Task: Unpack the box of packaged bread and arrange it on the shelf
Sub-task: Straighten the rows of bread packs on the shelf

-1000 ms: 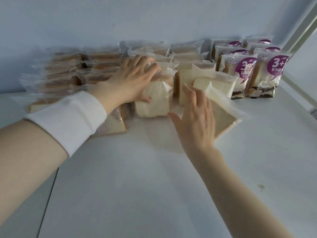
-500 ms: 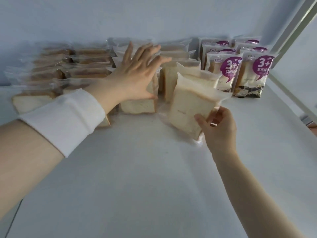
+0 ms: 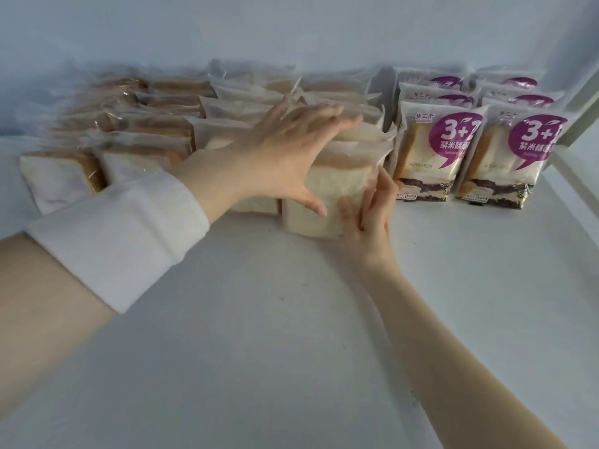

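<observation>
Head view. At centre frame, a clear plastic packet of white sliced bread (image 3: 324, 202), upright on the flat white shelf board (image 3: 291, 335), front face toward the camera, at the near end of a row of like packets. Gripped at its lower right corner by the right hand (image 3: 371, 215): thumb pressed on the front face, fingers curled round the right edge, bare forearm reaching in from the lower right of the frame.

Over the packet's top, the left hand (image 3: 285, 157), coming in from the left edge with a white fabric cuff (image 3: 120, 234) on the forearm. Fingers straight and spread wide across the top seam, tips blurred, thumb down on the front face just beside the right thumb. Pressing or merely touching: cannot tell.

Left of centre and toward the upper left, rows of clear-wrapped brown-crusted bread packets (image 3: 146, 140), packed close, reaching back to the pale blue-grey wall (image 3: 291, 27), blurred toward the far left.

Right of centre, two rows of white bread bags with purple speech-bubble labels (image 3: 434, 157), upright, marked "3+", just beside the held packet. At the far right edge, a pale slanted frame post (image 3: 583, 92).
</observation>
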The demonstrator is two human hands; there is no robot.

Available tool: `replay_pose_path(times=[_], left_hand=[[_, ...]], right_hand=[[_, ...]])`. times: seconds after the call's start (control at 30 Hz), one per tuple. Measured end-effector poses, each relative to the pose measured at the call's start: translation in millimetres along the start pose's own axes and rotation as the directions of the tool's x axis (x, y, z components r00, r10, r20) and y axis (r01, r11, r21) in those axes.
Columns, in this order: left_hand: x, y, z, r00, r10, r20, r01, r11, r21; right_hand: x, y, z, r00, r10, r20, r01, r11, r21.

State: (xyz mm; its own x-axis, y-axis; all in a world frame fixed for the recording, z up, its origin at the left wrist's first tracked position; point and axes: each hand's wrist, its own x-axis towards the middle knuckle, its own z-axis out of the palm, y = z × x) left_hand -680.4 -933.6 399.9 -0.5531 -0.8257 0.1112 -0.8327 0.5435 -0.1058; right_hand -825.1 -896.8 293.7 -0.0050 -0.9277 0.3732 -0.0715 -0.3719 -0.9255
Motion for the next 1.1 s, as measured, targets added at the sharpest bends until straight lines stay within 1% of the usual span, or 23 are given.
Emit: replay_pose_path(times=[0.07, 0.1, 0.2, 0.23, 0.27, 0.33, 0.37, 0.47, 0.57, 0.63, 0.7, 0.8, 0.87, 0.97, 1.1], left_hand=[[2, 3, 5, 0.999, 0.040, -0.023, -0.039, 0.998, 0.043], [3, 2, 7, 0.998, 0.051, -0.027, -0.050, 0.998, 0.050], [1, 0, 5, 0.999, 0.046, -0.010, -0.046, 0.998, 0.049], [1, -1, 4, 0.999, 0.048, 0.007, -0.049, 0.997, 0.063], [1, -2, 3, 0.998, 0.051, 0.025, -0.053, 0.995, 0.083], [0, -4, 4, 0.998, 0.051, 0.046, -0.057, 0.992, 0.115], [-1, -4, 4, 0.997, 0.054, 0.046, -0.060, 0.990, 0.126], [2, -4, 6, 0.998, 0.068, -0.019, -0.064, 0.984, 0.168], [4, -5, 13, 0.989, 0.093, -0.116, -0.063, 0.969, 0.239], [4, -6, 19, 0.982, 0.096, -0.165, -0.053, 0.967, 0.248], [2, -5, 19, 0.984, 0.089, -0.154, -0.054, 0.975, 0.214], [2, -8, 13, 0.996, 0.067, -0.058, -0.061, 0.993, 0.105], [1, -13, 9, 0.998, 0.051, -0.039, -0.048, 0.996, 0.069], [1, -17, 10, 0.998, 0.031, -0.046, -0.026, 0.995, 0.099], [2, -15, 19, 0.989, 0.037, -0.142, -0.020, 0.993, 0.120]], right_hand=[[3, 4, 7, 1.000, -0.027, 0.008, 0.027, 1.000, -0.004], [4, 7, 8, 1.000, -0.014, 0.012, 0.014, 1.000, 0.006], [-1, 2, 1, 0.986, 0.136, 0.093, -0.133, 0.991, -0.030], [-4, 2, -2, 0.979, 0.167, 0.114, -0.157, 0.984, -0.085], [-8, 3, -6, 0.976, 0.180, 0.126, -0.154, 0.969, -0.195], [-10, 3, -12, 0.968, 0.218, 0.127, -0.145, 0.893, -0.425], [-10, 2, -13, 0.969, 0.228, 0.098, -0.151, 0.855, -0.497], [-5, -1, -10, 0.983, 0.185, 0.014, -0.144, 0.810, -0.569], [2, 1, -3, 0.984, 0.174, -0.042, -0.166, 0.799, -0.578], [6, 3, -2, 0.985, 0.165, -0.045, -0.161, 0.802, -0.575], [6, 4, -4, 0.985, 0.169, -0.032, -0.157, 0.805, -0.571], [5, 3, -7, 0.977, 0.212, 0.008, -0.176, 0.831, -0.528], [3, 5, -8, 0.971, 0.233, 0.053, -0.181, 0.859, -0.479], [6, 6, -5, 0.959, 0.276, 0.063, -0.218, 0.862, -0.458], [17, 8, -1, 0.962, 0.271, 0.043, -0.213, 0.837, -0.504]])
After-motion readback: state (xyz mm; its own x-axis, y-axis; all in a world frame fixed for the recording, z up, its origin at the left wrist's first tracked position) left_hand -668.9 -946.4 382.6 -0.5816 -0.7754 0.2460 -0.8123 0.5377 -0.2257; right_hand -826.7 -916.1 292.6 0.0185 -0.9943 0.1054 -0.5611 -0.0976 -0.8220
